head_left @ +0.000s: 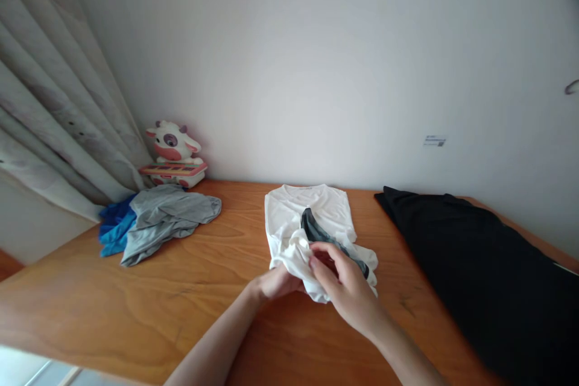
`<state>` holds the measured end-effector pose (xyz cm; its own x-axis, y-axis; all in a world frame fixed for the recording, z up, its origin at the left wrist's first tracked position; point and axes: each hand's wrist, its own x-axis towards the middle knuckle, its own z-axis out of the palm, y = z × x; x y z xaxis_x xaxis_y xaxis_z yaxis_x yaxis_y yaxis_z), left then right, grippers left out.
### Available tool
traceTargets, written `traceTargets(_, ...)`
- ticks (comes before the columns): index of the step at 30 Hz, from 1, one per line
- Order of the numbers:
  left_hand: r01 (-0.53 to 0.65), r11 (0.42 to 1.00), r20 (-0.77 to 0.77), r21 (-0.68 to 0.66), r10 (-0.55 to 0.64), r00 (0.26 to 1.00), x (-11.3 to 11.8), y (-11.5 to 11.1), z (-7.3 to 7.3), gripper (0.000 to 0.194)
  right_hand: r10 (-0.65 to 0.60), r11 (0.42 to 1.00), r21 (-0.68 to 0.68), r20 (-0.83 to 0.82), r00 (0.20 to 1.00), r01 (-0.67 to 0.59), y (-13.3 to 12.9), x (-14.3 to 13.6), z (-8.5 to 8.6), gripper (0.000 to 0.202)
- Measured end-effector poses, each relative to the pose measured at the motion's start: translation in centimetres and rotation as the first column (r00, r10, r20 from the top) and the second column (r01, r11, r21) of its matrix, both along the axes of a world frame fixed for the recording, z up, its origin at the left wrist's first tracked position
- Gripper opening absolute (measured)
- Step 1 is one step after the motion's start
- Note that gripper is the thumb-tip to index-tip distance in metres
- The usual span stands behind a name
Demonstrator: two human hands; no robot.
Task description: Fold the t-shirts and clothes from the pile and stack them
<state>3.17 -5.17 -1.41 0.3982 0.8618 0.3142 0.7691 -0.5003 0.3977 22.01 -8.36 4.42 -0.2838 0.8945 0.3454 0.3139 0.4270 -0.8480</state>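
Note:
A white shirt lies flat on the wooden table near the wall, its neckline toward the wall. Over its lower part is a bunched white garment with a dark grey patterned area. The frame does not show whether the two are one piece. My left hand is closed at the bunched cloth from below, its fingers mostly covered by fabric. From the right, my right hand pinches a fold of the same cloth between thumb and fingers.
A grey garment and a blue one lie crumpled at the left. Behind them stands a toy cow with a keyboard, beside a curtain. Black cloth covers the table's right side. The wall borders the back.

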Motion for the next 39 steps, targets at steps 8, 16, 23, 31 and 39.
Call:
traceTargets(8, 0.863, 0.443, 0.954, -0.244, 0.268, 0.132, -1.2, 1.0, 1.5, 0.077, -0.538, 0.738, 0.644, 0.384, 0.751, 0.200, -0.2, 5.0, -5.8, 0.039)
traceTargets(16, 0.826, 0.550, 0.850, -0.124, 0.488, -0.198, -0.3, 0.6, 2.4, 0.077, -0.629, 0.693, 0.527, 0.110, 0.770, 0.491, 1.2, 9.0, -2.3, 0.025)
traceTargets(23, 0.704, 0.646, 0.754, -0.296, 0.610, -0.244, 1.5, 0.6, 2.7, 0.072, -0.404, 0.865, 0.468, 0.437, 0.804, 0.181, -0.9, 4.9, -6.1, 0.045)
traceTargets(31, 0.496, 0.397, 0.625, -0.772, 0.336, 0.705, -4.6, -2.4, 5.9, 0.080, -0.247, 0.952, 0.300, 0.626, 0.740, 0.063, 0.7, 7.2, -6.9, 0.027)
traceTargets(39, 0.030, 0.950, 0.479, -0.310, 0.129, 0.868, -7.9, -3.2, 6.1, 0.054, -0.109, 0.992, 0.094, 0.360, 0.927, 0.081, -1.3, 11.5, -3.7, 0.012)
